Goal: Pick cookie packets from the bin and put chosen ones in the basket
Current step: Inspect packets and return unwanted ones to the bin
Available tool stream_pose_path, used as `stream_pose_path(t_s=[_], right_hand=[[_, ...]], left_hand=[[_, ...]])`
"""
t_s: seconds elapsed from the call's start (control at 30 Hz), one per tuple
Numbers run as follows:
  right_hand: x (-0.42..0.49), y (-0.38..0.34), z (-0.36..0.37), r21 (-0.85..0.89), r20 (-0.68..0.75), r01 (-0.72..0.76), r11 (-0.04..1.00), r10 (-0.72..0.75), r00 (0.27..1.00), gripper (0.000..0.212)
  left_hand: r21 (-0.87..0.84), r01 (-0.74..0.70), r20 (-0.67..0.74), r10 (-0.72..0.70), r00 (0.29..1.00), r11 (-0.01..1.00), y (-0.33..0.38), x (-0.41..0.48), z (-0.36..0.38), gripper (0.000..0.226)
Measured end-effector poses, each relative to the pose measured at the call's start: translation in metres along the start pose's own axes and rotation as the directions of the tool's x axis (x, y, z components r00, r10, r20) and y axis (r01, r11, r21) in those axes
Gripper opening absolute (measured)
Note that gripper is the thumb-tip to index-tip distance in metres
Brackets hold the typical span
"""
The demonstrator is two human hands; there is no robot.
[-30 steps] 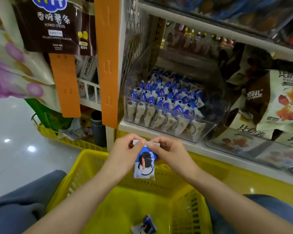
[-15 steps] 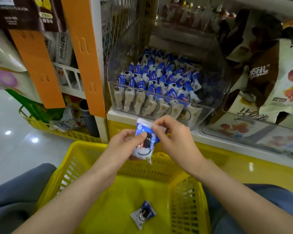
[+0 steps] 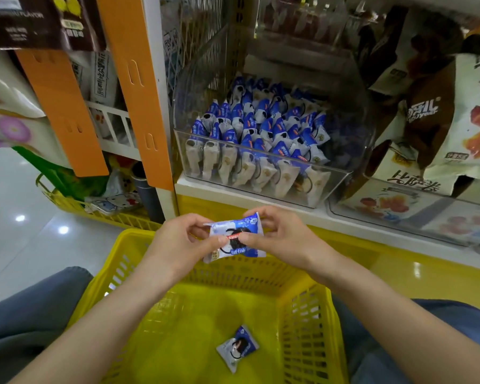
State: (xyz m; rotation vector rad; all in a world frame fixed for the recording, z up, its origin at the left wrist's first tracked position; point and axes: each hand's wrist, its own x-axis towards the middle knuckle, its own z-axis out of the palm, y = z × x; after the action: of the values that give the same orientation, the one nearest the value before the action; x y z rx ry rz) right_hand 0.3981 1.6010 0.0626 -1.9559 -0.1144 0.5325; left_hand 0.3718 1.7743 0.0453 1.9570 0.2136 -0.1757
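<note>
— Shop aisle, glossy pale floor (image 3: 11, 231), white shelf edge (image 3: 247, 200) just beyond the hands. Task item?
— Blue-and-white foil cookie packet (image 3: 234, 236) with a dark round cookie printed on it. It's held between both hands, over the far rim of the basket, printed face toward the camera.
— Hands?
— Left hand (image 3: 178, 242) pinches the packet's left edge, thumb on the front, fingers curled. Right hand (image 3: 283, 236) pinches the right edge and upper corner. Both are closed on it.
— Basket?
— Yellow slotted plastic basket (image 3: 311, 342), directly below the hands, between grey trouser legs (image 3: 25, 314). A second matching packet (image 3: 237, 347) lies flat on the basket floor, nearer the camera than the hands, clear of the walls.
— Bin?
— Clear plastic bin (image 3: 341, 184) on the shelf beyond the hands, a bit toward the right hand's side. It's filled with rows of identical packets (image 3: 261, 128) standing on end.
— Anything else?
— Orange slotted plastic strips (image 3: 139, 92) hang up beyond the left hand. Brown and cream snack bags (image 3: 441, 120) sit beyond the right hand. Another yellow floor basket (image 3: 67, 203) is out past the left hand, its contents too blurred to name.
</note>
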Motion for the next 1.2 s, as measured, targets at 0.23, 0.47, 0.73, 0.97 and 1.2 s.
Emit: stream_pose_path(t_s=[0.23, 0.47, 0.73, 0.97, 1.2], right_hand=[[0.001, -0.002, 0.001, 0.158, -0.103, -0.049, 0.986, 0.065, 0.993, 0.026], [-0.001, -0.002, 0.003, 0.388, 0.092, -0.197, 0.900, 0.175, 0.980, 0.035], [-0.002, 0.001, 0.020, -0.111, -0.076, 0.283, 0.953, -0.292, 0.954, 0.008], [0.003, 0.004, 0.017, 0.011, -0.162, 0.238, 0.971, -0.233, 0.959, 0.012], [-0.005, 0.003, 0.015, -0.395, -0.175, 0.457, 0.797, -0.554, 0.814, 0.001]], left_hand=[[-0.397, 0.144, 0.074, -0.125, 0.989, 0.907, 0.000, -0.001, 0.000, 0.037], [-0.331, -0.078, -0.127, 0.038, 0.991, 0.940, 0.000, 0.000, -0.002, 0.009], [0.213, -0.388, -0.090, 0.414, 0.906, 0.897, -0.003, -0.010, 0.008, 0.017], [-0.002, -0.273, -0.113, 0.271, 0.956, 0.962, -0.002, -0.002, 0.009, 0.014], [-0.228, -0.135, -0.010, 0.136, 0.991, 0.964, 0.002, 0.000, 0.011, 0.021]])
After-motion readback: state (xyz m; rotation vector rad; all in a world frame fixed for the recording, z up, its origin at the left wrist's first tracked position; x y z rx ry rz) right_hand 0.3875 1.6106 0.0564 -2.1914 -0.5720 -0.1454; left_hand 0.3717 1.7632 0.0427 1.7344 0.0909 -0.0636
